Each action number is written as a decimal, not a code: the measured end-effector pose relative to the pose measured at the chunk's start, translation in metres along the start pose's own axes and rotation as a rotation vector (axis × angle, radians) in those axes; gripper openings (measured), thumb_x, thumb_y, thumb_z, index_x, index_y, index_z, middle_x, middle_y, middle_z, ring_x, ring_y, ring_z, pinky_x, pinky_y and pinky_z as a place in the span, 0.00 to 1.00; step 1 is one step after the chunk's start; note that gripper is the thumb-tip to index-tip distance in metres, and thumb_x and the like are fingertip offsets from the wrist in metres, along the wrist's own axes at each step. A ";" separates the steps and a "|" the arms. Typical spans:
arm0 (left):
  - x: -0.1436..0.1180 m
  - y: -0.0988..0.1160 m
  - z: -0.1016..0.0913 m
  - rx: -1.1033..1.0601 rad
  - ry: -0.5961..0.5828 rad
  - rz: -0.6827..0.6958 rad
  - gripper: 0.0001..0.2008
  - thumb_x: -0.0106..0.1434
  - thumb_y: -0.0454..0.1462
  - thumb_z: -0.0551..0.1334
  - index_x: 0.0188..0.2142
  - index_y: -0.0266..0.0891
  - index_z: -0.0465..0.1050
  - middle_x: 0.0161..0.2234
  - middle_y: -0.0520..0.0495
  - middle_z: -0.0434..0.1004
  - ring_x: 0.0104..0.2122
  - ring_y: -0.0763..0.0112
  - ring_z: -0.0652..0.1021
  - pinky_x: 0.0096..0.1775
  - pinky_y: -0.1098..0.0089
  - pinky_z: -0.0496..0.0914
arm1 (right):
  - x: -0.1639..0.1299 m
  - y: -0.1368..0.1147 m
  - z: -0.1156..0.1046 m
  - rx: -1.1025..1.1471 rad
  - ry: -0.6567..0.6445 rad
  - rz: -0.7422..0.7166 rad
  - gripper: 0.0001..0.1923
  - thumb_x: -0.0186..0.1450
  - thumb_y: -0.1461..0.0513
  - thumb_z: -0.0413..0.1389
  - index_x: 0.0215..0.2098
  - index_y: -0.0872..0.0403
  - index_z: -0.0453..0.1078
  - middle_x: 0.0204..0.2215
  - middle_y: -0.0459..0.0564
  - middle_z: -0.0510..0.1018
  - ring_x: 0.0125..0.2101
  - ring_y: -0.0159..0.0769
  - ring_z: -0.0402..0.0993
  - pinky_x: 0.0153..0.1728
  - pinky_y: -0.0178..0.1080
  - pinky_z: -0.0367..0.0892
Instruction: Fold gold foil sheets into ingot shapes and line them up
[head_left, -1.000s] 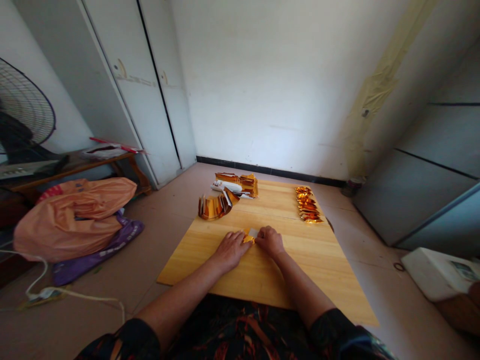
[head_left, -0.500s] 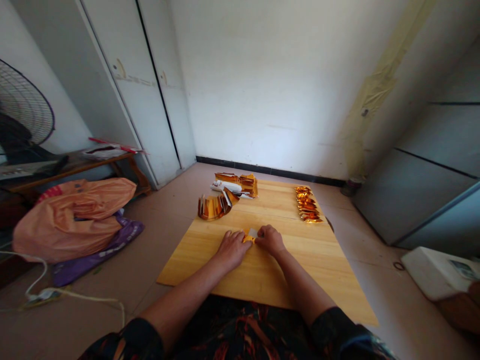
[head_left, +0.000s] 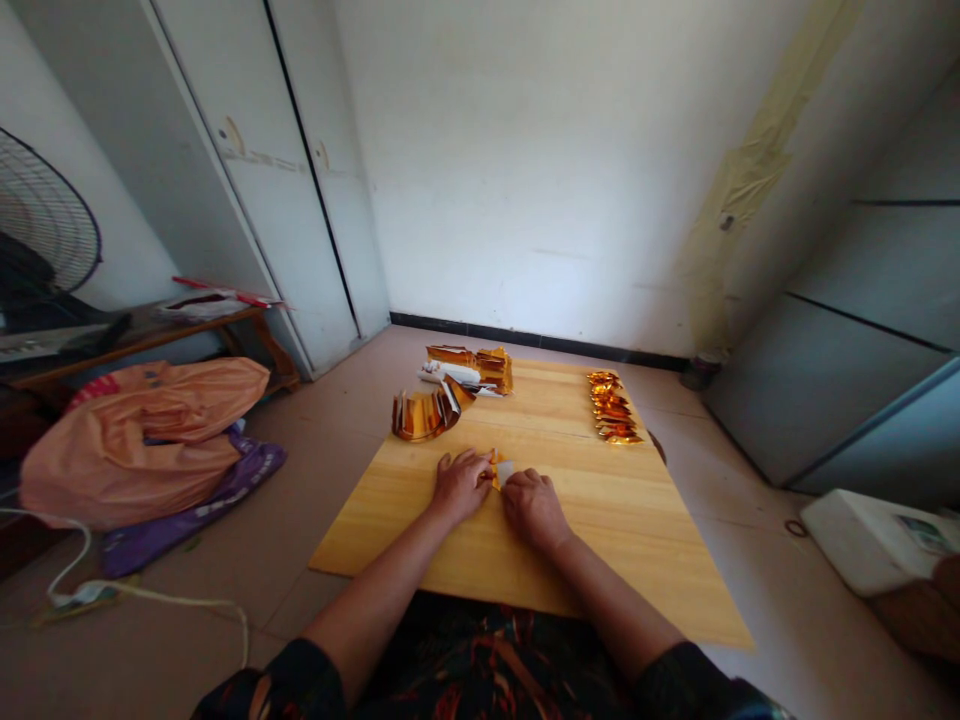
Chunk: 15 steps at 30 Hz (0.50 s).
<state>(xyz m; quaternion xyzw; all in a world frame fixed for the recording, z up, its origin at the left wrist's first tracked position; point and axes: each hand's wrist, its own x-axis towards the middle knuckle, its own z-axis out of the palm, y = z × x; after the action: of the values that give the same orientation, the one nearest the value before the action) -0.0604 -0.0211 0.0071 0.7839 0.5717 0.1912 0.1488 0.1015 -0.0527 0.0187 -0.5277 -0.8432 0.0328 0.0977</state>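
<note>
A small sheet of gold foil paper (head_left: 505, 471) with a pale back lies on the wooden board, partly folded and mostly covered by my fingers. My left hand (head_left: 460, 488) grips its left side, fingers bent around the gold edge. On the other side, my right hand (head_left: 534, 506) is closed with its fingertips pressed on the pale part. Beyond my left hand, a curved stack of gold paper sheets (head_left: 426, 413) stands on edge. A row of folded shiny gold pieces (head_left: 611, 408) sits at the board's far right.
The wooden board (head_left: 622, 530) spans the space before me. At its far left edge are more gold sheets (head_left: 495, 367) and a white packet (head_left: 448, 374). Left on the floor lie an orange bag (head_left: 142, 440) and a cable (head_left: 187, 598); a white box (head_left: 870, 540) stands right.
My right hand has moved down and turned flatter against the paper. My left hand has shifted slightly up and left, and more of the paper's pale side lies toward the right hand.
</note>
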 end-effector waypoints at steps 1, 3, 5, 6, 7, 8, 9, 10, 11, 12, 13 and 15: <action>0.002 -0.001 -0.002 -0.010 -0.020 0.006 0.10 0.59 0.34 0.58 0.39 0.47 0.73 0.53 0.52 0.72 0.59 0.60 0.63 0.57 0.48 0.51 | -0.001 -0.004 -0.001 0.006 -0.001 -0.004 0.10 0.66 0.62 0.50 0.32 0.53 0.74 0.36 0.52 0.76 0.40 0.39 0.66 0.37 0.38 0.57; 0.006 -0.003 -0.005 -0.026 -0.050 0.022 0.14 0.59 0.35 0.58 0.45 0.48 0.71 0.51 0.51 0.74 0.59 0.60 0.63 0.57 0.49 0.51 | -0.003 -0.009 -0.002 0.021 -0.008 -0.018 0.10 0.65 0.63 0.51 0.32 0.53 0.73 0.35 0.51 0.76 0.39 0.38 0.66 0.36 0.38 0.57; 0.009 -0.005 -0.008 -0.038 -0.078 0.042 0.19 0.59 0.35 0.58 0.51 0.47 0.68 0.50 0.50 0.74 0.58 0.61 0.64 0.57 0.51 0.52 | -0.004 -0.011 -0.002 0.041 -0.018 -0.044 0.10 0.65 0.63 0.51 0.31 0.53 0.73 0.34 0.50 0.77 0.38 0.38 0.67 0.36 0.37 0.57; 0.010 -0.006 -0.009 -0.042 -0.093 0.056 0.20 0.59 0.35 0.58 0.53 0.47 0.67 0.50 0.49 0.74 0.58 0.61 0.64 0.57 0.52 0.52 | -0.004 -0.010 -0.002 0.056 -0.025 -0.061 0.10 0.65 0.63 0.51 0.31 0.52 0.73 0.33 0.50 0.77 0.38 0.37 0.67 0.36 0.37 0.57; 0.011 -0.007 -0.010 -0.046 -0.109 0.072 0.22 0.59 0.35 0.58 0.54 0.47 0.66 0.50 0.49 0.74 0.58 0.61 0.64 0.58 0.53 0.52 | -0.004 -0.007 -0.002 0.074 -0.029 -0.076 0.09 0.65 0.63 0.51 0.32 0.52 0.73 0.32 0.49 0.77 0.38 0.37 0.67 0.36 0.37 0.57; 0.012 -0.008 -0.011 -0.050 -0.126 0.089 0.22 0.59 0.35 0.58 0.55 0.47 0.65 0.50 0.49 0.74 0.58 0.61 0.64 0.58 0.53 0.52 | -0.003 -0.003 -0.001 0.095 -0.028 -0.088 0.08 0.64 0.63 0.52 0.33 0.52 0.74 0.33 0.49 0.77 0.37 0.36 0.67 0.36 0.36 0.58; 0.013 -0.009 -0.011 -0.055 -0.141 0.102 0.23 0.59 0.34 0.58 0.55 0.47 0.65 0.49 0.50 0.75 0.59 0.62 0.63 0.58 0.54 0.52 | -0.002 0.003 0.000 0.123 -0.023 -0.104 0.07 0.63 0.63 0.53 0.35 0.51 0.74 0.33 0.49 0.77 0.37 0.36 0.67 0.37 0.36 0.58; 0.013 -0.011 -0.012 -0.060 -0.152 0.113 0.23 0.59 0.34 0.58 0.55 0.48 0.65 0.48 0.50 0.76 0.59 0.62 0.63 0.58 0.54 0.52 | -0.001 0.009 0.002 0.154 -0.005 -0.108 0.07 0.62 0.63 0.56 0.37 0.51 0.74 0.36 0.49 0.77 0.38 0.36 0.67 0.38 0.36 0.59; 0.013 -0.012 -0.012 -0.063 -0.157 0.120 0.23 0.59 0.34 0.57 0.54 0.48 0.65 0.47 0.50 0.76 0.59 0.62 0.63 0.58 0.54 0.52 | 0.000 0.016 0.003 0.186 0.019 -0.113 0.10 0.60 0.61 0.58 0.41 0.50 0.74 0.39 0.49 0.76 0.40 0.38 0.67 0.39 0.37 0.59; 0.013 -0.012 -0.012 -0.063 -0.157 0.125 0.21 0.59 0.35 0.57 0.53 0.49 0.67 0.47 0.51 0.76 0.58 0.62 0.64 0.58 0.54 0.52 | 0.001 0.022 0.005 0.216 0.038 -0.120 0.13 0.58 0.60 0.60 0.43 0.49 0.73 0.43 0.50 0.75 0.42 0.39 0.66 0.40 0.38 0.59; 0.013 -0.012 -0.012 -0.060 -0.153 0.128 0.20 0.59 0.35 0.57 0.51 0.49 0.69 0.48 0.50 0.76 0.58 0.61 0.64 0.58 0.54 0.53 | 0.002 0.027 0.007 0.234 0.045 -0.121 0.15 0.58 0.59 0.61 0.44 0.48 0.73 0.44 0.50 0.74 0.43 0.40 0.66 0.41 0.39 0.59; 0.012 -0.012 -0.012 -0.050 -0.145 0.130 0.16 0.59 0.35 0.57 0.46 0.48 0.72 0.50 0.50 0.74 0.57 0.61 0.65 0.57 0.54 0.53 | 0.005 0.034 0.010 0.248 0.041 -0.108 0.15 0.57 0.58 0.62 0.43 0.47 0.74 0.45 0.50 0.73 0.44 0.40 0.65 0.42 0.40 0.59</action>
<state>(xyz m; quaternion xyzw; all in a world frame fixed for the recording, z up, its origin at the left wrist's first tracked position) -0.0728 -0.0057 0.0140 0.8272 0.5025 0.1572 0.1965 0.1270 -0.0328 0.0042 -0.4661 -0.8575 0.1206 0.1811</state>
